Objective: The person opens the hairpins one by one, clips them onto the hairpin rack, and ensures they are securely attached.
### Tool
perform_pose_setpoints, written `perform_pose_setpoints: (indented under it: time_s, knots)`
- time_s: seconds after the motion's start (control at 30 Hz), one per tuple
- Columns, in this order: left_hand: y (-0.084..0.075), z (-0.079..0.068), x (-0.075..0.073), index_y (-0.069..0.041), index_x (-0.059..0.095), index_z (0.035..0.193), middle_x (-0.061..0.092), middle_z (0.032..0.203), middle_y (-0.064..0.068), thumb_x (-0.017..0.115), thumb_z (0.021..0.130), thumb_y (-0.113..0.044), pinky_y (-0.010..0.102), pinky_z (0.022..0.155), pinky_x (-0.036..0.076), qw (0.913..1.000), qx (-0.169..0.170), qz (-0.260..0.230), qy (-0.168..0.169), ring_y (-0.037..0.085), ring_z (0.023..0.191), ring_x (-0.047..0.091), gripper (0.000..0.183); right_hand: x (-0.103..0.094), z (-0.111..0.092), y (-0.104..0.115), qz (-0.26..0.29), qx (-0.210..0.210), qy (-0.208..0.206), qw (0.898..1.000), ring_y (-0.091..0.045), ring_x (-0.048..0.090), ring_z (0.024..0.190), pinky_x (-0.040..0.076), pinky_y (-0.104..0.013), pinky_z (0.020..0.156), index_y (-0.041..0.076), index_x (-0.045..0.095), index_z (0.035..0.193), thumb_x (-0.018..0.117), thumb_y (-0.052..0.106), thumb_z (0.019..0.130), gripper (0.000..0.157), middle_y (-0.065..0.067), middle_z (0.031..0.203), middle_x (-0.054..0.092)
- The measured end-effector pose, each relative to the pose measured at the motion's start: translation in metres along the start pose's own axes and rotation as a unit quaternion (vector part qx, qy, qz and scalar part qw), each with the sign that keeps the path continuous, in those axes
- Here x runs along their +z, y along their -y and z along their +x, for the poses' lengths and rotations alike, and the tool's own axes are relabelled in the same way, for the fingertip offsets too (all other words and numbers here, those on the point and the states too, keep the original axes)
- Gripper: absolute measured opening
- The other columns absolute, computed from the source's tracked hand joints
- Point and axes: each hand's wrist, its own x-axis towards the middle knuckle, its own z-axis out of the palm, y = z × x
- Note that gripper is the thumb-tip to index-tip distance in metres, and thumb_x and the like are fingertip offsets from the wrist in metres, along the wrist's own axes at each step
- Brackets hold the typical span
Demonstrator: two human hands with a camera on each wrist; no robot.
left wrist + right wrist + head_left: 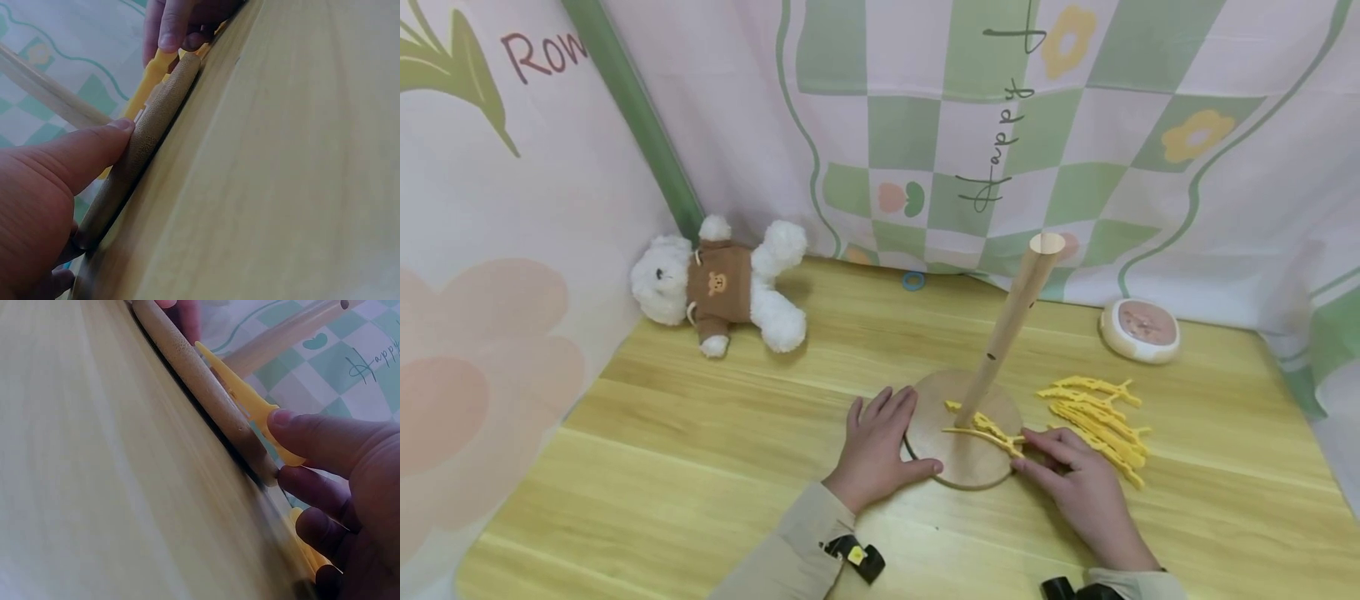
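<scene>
A round wooden base (951, 462) lies on the table with a pale wooden post (1011, 312) standing up from it; small dark holes show along the post. My left hand (880, 458) rests at the base's left edge, fingers extended, its thumb (100, 147) pressing on the rim. Between thumb and fingertips my right hand (1086, 492) pinches the forked end of a slim yellow branch-shaped plastic piece (240, 390) above the base. Another yellow strip (985, 425) seems to lie beside the post's foot; I cannot tell whether it is separate.
Several yellow branch-shaped pieces (1097, 421) lie in a pile beyond my right hand. Farther back on the table (700, 417) are a white device with a pink top (1142, 329), a blue ring (913, 281) and a plush toy (722, 283). A printed curtain (902, 133) hangs behind.
</scene>
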Motion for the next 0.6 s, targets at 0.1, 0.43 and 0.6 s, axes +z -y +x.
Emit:
perform_pose_setpoints:
  time_s: [0.1, 0.43, 0.6]
  knots:
    - [-0.0001, -0.0001, -0.0005, -0.008, 0.034, 0.156, 0.033, 0.162, 0.005, 0.071, 0.082, -0.065, 0.064, 0.118, 0.011, 1.0, 0.0, 0.001, -0.002, 0.03, 0.149, 0.026, 0.101, 0.001, 0.0005, 0.0001, 0.003, -0.001, -0.001, 1.0, -0.001, 0.051, 0.073, 0.042, -0.014, 0.062, 0.007, 0.078, 0.111, 0.087, 0.011, 0.076, 0.036, 0.005, 0.092, 0.066]
    - [0.002, 0.001, 0.0007, -0.009, 0.033, 0.157, 0.033, 0.162, 0.005, 0.07, 0.082, -0.065, 0.064, 0.118, 0.01, 1.0, 0.004, -0.005, 0.001, 0.031, 0.15, 0.025, 0.1, 0.0053, 0.0023, -0.0002, 0.01, 0.007, -0.001, 1.0, -0.004, 0.052, 0.073, 0.043, -0.014, 0.061, 0.005, 0.076, 0.111, 0.087, 0.008, 0.076, 0.037, 0.003, 0.09, 0.062]
    - [0.0026, 0.0005, 0.0004, -0.009, 0.034, 0.157, 0.033, 0.162, 0.005, 0.07, 0.082, -0.065, 0.064, 0.118, 0.01, 1.0, 0.002, -0.007, 0.001, 0.031, 0.15, 0.025, 0.1, 0.0028, 0.0023, 0.0003, 0.011, 0.018, 0.015, 1.0, -0.007, 0.055, 0.077, 0.047, -0.014, 0.065, 0.006, 0.074, 0.115, 0.087, 0.012, 0.077, 0.04, 0.005, 0.092, 0.063]
